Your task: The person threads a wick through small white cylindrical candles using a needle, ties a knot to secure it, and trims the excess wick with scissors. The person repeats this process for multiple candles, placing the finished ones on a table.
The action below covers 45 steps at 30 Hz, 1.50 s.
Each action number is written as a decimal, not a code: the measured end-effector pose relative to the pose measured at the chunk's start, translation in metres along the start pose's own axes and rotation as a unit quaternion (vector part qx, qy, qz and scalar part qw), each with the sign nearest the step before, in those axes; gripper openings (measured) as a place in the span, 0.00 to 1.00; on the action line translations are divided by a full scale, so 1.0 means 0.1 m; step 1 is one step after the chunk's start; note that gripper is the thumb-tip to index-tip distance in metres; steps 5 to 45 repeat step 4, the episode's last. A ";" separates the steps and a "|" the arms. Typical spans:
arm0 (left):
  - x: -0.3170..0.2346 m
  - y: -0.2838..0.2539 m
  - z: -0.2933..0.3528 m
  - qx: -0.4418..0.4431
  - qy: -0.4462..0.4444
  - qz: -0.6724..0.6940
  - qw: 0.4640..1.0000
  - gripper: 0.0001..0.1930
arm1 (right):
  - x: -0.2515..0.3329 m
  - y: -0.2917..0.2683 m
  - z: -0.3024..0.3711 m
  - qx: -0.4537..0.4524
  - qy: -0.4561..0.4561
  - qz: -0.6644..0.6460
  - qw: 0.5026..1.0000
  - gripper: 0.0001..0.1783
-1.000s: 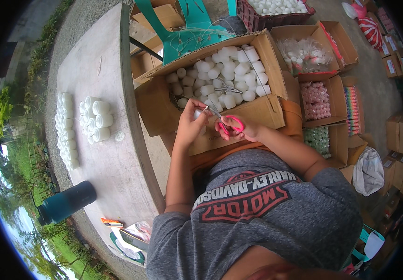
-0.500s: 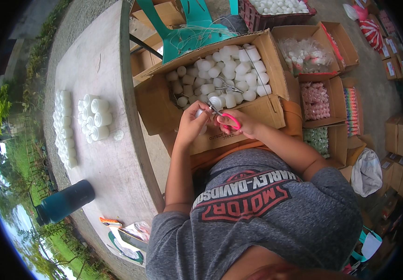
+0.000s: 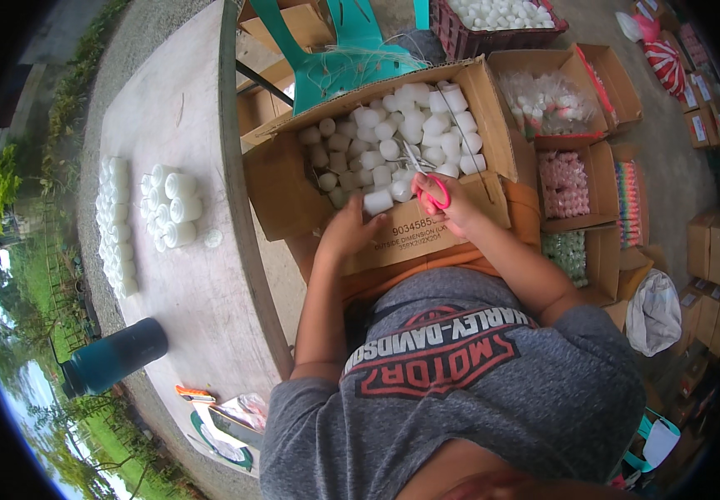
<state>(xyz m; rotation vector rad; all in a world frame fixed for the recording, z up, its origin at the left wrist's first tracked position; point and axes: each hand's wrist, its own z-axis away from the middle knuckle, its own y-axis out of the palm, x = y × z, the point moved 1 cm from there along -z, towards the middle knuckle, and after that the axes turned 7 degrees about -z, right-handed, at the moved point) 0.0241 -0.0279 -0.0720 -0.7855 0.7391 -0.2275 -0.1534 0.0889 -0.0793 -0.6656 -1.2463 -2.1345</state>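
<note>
In front of me a cardboard box point(image 3: 293, 196) holds many small white plastic cylinders point(image 3: 368, 117). At the box's near edge, my left hand point(image 3: 350, 232) has its thumb and fingers around the end of one white cylinder point(image 3: 378, 201). My right hand point(image 3: 457, 212) is closed on scissors with pink handles point(image 3: 438, 193), their blades pointing away over the cylinders. The blades are close together and overlap the pile, so their tips are hard to make out. Thin dark and metallic strands lie among the cylinders.
Left, a pale table point(image 3: 185, 75) bears grouped white cylinders point(image 3: 178, 208), a blue bottle point(image 3: 118, 354) and an orange cutter point(image 3: 195, 392). A teal chair point(image 3: 351, 71) with loose strands stands beyond. Right are boxes of pink packets point(image 3: 564, 179) and a white sack point(image 3: 655, 308).
My right hand has moved the scissors away from my left hand, rightward and farther over the pile. My left hand has lowered slightly, with a white cylinder now plainly seen at its fingers.
</note>
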 end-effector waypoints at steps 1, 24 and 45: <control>0.05 0.04 -0.05 -0.015 0.002 -0.011 1.000 0.33 | 0.01 -0.03 0.01 -0.012 -0.003 -0.002 1.000 0.24; 0.11 0.15 -0.13 -0.036 -0.018 -0.038 0.998 0.34 | 0.04 -0.11 0.03 -0.008 0.002 0.023 1.000 0.26; 0.11 0.15 -0.13 -0.036 -0.018 -0.038 0.998 0.34 | 0.04 -0.11 0.03 -0.008 0.002 0.023 1.000 0.26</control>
